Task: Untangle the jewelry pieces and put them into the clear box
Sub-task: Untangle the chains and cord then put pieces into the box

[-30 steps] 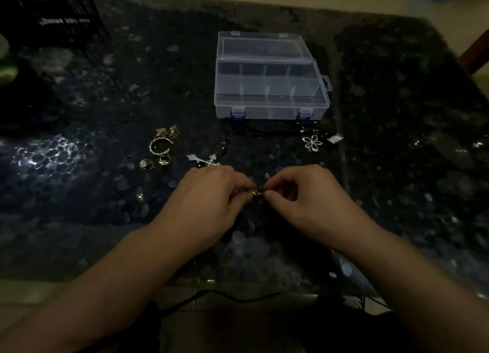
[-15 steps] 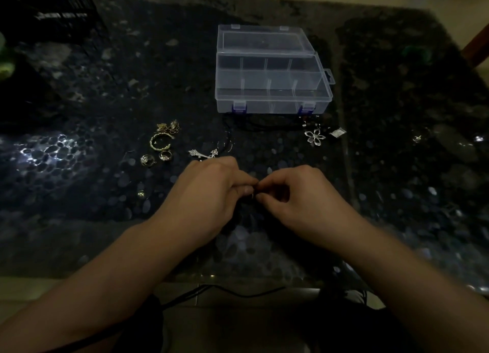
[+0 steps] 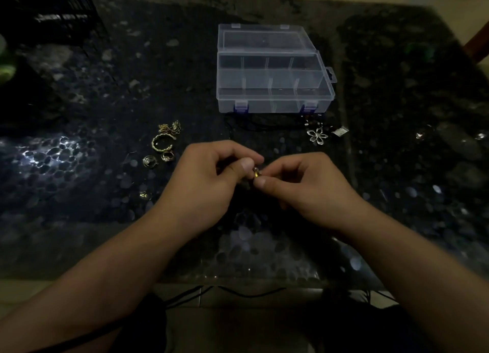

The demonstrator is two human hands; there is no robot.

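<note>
My left hand and my right hand meet above the middle of the dark table, and both pinch one small gold jewelry piece between thumb and fingers. The clear box stands open behind them, its compartments showing nothing inside. To the left lie a gold bangle, a gold chain cluster, two small rings and a tiny gold bit. A silver flower pendant on a black cord lies in front of the box's right corner.
A small silver tag lies beside the flower pendant. A black wire rack stands at the far left corner. The table's near edge runs just under my forearms, with black cables below it.
The hands stay joined on the small gold piece, which shows again between the fingertips. The cross pendant seen earlier is now hidden behind my left hand.
</note>
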